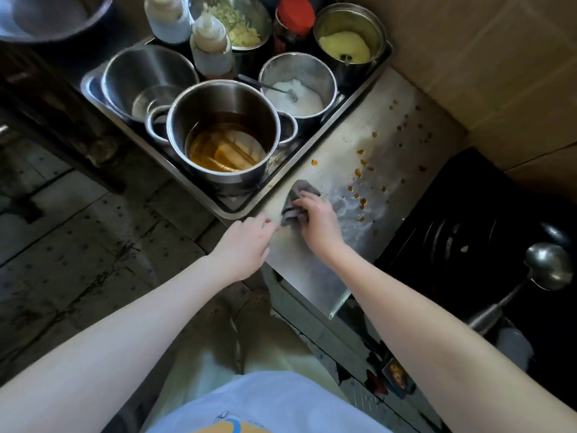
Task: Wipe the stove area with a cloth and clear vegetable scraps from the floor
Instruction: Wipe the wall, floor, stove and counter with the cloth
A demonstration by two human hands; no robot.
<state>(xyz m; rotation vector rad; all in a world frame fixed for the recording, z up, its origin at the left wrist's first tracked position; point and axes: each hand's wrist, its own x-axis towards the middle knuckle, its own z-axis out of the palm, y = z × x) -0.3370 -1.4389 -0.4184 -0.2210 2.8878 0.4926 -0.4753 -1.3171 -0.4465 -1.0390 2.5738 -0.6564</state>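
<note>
RIGHT HAND [317,221]: grip curled on crumpled grey cloth [298,200], pressing it onto the stainless-steel tabletop [307,267], near-left area | LEFT HAND [245,245]: at the tabletop's left edge, just beside the cloth; grip state cannot be told | SPILL: orange-brown droplets [359,173] right of and beyond the cloth

A: Floor [78,245]?
B: Grey square tiles. Worn, dark stains, grimy joints, small dots across each tile.
A: Wall [499,57]?
B: Right side. Beige panels, look like cardboard sheets, seams showing.
A: Furniture?
B: Dark unit [62,120] upper left, standing on the tiles. Detail lost in shadow.
A: Light?
B: Soft, diffuse. Brighter right, dim left.
</note>
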